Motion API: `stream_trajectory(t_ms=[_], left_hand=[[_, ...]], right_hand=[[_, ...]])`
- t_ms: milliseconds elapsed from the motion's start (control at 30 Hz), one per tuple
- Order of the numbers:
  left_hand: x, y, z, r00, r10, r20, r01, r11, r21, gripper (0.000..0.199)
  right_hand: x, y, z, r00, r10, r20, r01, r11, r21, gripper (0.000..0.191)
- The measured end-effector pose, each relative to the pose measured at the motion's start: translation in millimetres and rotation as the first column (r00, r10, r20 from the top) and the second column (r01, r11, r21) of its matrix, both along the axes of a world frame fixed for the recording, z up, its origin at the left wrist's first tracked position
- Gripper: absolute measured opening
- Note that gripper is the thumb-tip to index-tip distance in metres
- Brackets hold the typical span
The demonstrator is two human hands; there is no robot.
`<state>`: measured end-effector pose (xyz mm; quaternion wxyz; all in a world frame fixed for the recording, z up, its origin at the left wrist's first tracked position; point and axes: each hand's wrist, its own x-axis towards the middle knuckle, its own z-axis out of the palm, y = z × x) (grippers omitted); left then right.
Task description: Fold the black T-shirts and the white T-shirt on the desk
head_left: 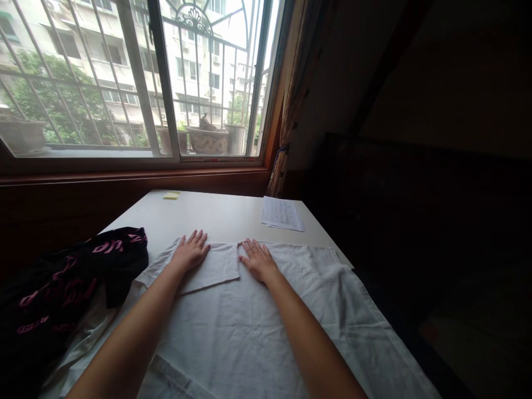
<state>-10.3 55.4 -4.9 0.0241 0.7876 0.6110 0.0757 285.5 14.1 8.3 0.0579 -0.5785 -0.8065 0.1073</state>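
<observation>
A white cloth garment (233, 332) lies spread over the table, with a few wrinkles. One sleeve-like part (220, 265) lies flat near its far edge, left of centre. My left hand (192, 251) rests palm down on that part, fingers spread. To the right of the part's end, my right hand (258, 260) lies flat on the cloth near the far edge, its fingers also apart. Neither hand grips anything.
Black clothing with pink lettering (120, 260) lies at the table's left side. Printed papers (282, 213) and a yellow note (171, 195) lie on the white table (216, 210) near its far edge. Beyond is a barred window (166, 83) with a tied curtain (286, 127).
</observation>
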Motion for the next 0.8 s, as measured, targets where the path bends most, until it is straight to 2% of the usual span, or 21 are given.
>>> stream_trajectory(t_ms=[267,533,800], left_hand=[[-33.9,-7.0,3.5,0.996,0.087,-0.025,-0.088,0.996,-0.021,0.065],[-38.1,-7.6,2.8,0.995,0.094,-0.017,-0.095,0.995,-0.039,0.066],[-53.8,-7.8,4.9,0.997,0.042,0.071,-0.045,0.998,0.035,0.066]], right_hand=[[29.8,-3.3,-1.5,0.992,-0.115,0.058,0.115,0.993,-0.008,0.075],[72.0,-10.4,-5.9,0.963,-0.246,0.113,0.246,0.969,0.007,0.073],[79.9,-13.2,-12.8,0.959,-0.265,0.099,0.259,0.963,0.07,0.073]])
